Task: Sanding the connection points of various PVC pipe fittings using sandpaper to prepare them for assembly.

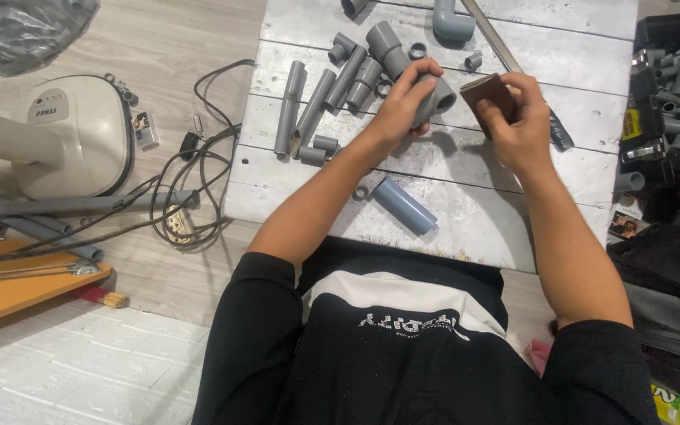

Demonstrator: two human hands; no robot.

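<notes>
Holding a short grey plastic pipe piece [434, 98] tight in the left hand [403, 106], the person keeps it just above the white wooden board [466, 197], open end turned to the right hand [517, 118]. That hand pinches a folded brown sanding sheet [488, 93], close beside the pipe's end so it can rub there.

Open board: bare white planks [505, 185] right of the blue-grey pipe [403, 205].
Blocked left: pipe pieces [320, 98] crowd the board.
Blocked right: dark clutter [670, 118] lines the edge.
</notes>
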